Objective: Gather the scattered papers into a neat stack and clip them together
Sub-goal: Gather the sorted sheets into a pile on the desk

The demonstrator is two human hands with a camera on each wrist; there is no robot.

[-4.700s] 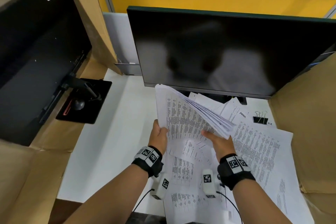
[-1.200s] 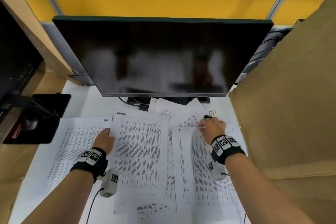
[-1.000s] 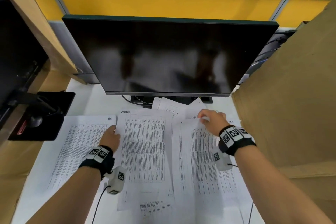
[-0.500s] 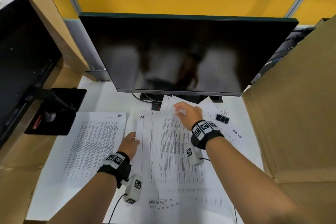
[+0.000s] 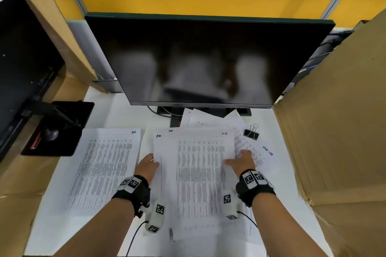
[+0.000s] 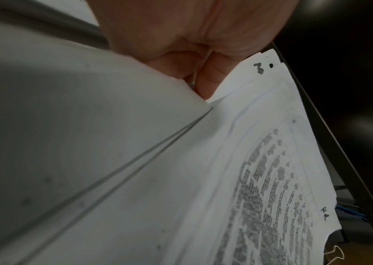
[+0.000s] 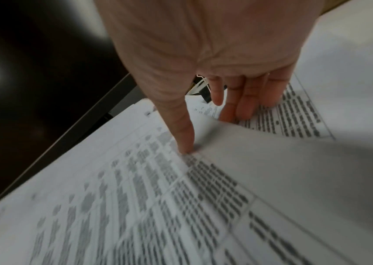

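Observation:
A loose pile of printed papers (image 5: 198, 175) lies on the white desk (image 5: 123, 115) in front of me. My left hand (image 5: 149, 162) grips the pile's left edge, its fingers (image 6: 203, 78) curled and tucked at the sheets' edge. At the right edge is my right hand (image 5: 236, 157). Its thumb (image 7: 184, 141) presses on the top sheet, and its straight fingers (image 7: 237, 107) lie on a lower sheet (image 5: 257, 152) that sticks out to the right. One sheet (image 5: 104, 165) lies apart on the left. More sheets (image 5: 208, 120) fan out behind the pile. A black binder clip (image 5: 251, 132) sits at the back right.
A dark monitor (image 5: 198, 58) stands just behind the papers, with its stand partly under them. A tall cardboard wall (image 5: 334, 142) closes the right side. On the left are more cardboard and a second monitor's black base (image 5: 60, 127).
My right hand has dragged the right-hand sheets leftward onto the middle pile, then drawn back from the top edge to the right edge. My left hand stayed at the pile's left edge.

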